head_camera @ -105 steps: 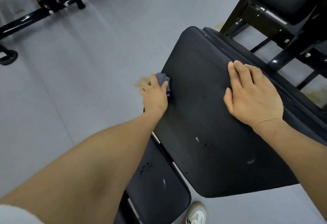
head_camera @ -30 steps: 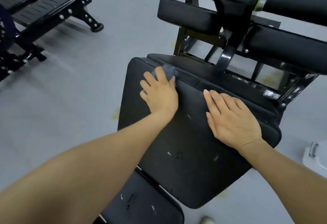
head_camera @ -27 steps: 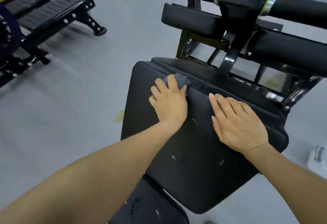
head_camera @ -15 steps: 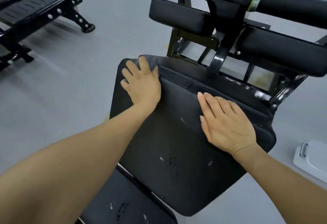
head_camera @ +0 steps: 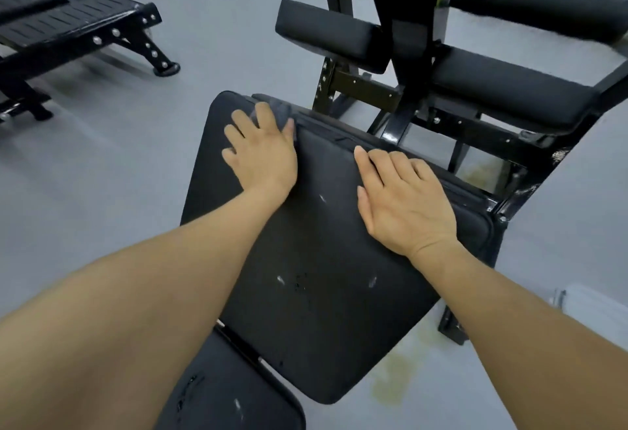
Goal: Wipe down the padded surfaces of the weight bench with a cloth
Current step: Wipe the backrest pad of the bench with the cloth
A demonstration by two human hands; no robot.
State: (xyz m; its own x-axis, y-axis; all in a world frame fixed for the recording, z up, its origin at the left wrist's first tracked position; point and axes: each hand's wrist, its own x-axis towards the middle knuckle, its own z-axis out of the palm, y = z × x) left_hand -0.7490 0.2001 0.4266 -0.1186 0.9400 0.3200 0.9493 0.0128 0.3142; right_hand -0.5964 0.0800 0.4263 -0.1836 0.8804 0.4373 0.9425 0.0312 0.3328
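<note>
Presently, wiping at the far-left corner of the large pad [head_camera: 316, 280]: left hand [head_camera: 263, 157] presses the grey cloth [head_camera: 279, 116] flat, fingers straight; right hand [head_camera: 404, 205], open-palmed and holding nothing, braces the pad's far edge. The next stroke probably needs steady pressure across the pad's uncovered centre.

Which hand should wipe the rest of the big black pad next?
The left hand, probably. It already presses the cloth flat on the pad near its far corner, so it can sweep back across. The right hand lies bare and flat on the pad, steadying it.
</note>
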